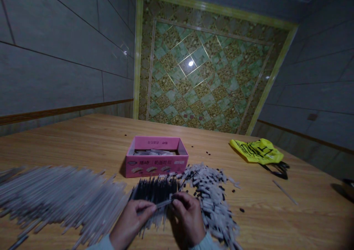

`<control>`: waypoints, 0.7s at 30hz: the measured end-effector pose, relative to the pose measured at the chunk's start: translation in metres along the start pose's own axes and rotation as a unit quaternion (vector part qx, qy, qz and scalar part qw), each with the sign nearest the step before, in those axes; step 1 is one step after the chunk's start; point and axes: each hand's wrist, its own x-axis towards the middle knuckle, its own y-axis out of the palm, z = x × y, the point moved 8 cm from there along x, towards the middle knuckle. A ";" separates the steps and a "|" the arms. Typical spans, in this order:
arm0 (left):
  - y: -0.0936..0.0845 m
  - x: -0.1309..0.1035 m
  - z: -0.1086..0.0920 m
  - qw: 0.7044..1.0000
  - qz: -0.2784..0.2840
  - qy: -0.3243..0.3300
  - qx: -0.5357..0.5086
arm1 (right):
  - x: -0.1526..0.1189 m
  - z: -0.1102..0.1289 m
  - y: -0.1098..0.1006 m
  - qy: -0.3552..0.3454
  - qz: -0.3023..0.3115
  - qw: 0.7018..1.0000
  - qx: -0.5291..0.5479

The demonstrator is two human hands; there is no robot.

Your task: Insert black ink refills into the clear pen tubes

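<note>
Bottom centre, left hand (138, 216) and right hand (188, 214), each grip narrow, pinch opposite ends of a thin tube (163, 204); a pink box (156, 166) sits higher up.

A slim translucent tube (164, 204) (slightly slanted) is pinched at both ends by fingers (148, 211). Dark sticks (157, 189) lie bunched just beyond the fingers.
</note>
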 end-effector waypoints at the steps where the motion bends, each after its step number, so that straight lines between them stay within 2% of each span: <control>1: 0.000 0.000 -0.001 1.000 0.001 0.000 0.005 | 0.000 -0.001 0.001 -0.001 0.001 1.000 0.000; 4: 0.000 0.000 -0.004 1.000 -0.001 -0.001 0.021 | 0.000 -0.007 0.000 -0.003 -0.007 1.000 0.003; 7: -0.002 0.002 -0.003 1.000 -0.002 -0.001 0.026 | 0.003 -0.015 -0.011 0.002 -0.046 0.999 -0.021; 10: -0.007 0.003 0.000 1.000 -0.018 -0.009 0.009 | 0.004 -0.014 -0.027 0.009 -0.085 0.986 -0.145; 15: -0.013 0.003 0.005 0.998 -0.042 -0.031 -0.044 | 0.007 -0.002 -0.037 0.009 -0.061 0.908 -0.415; 18: -0.011 0.003 0.006 0.997 -0.038 -0.038 -0.060 | 0.008 -0.003 -0.034 0.005 -0.035 0.869 -0.493; 21: -0.010 0.002 0.005 0.996 -0.044 -0.039 -0.064 | 0.010 -0.003 -0.030 -0.009 -0.032 0.854 -0.519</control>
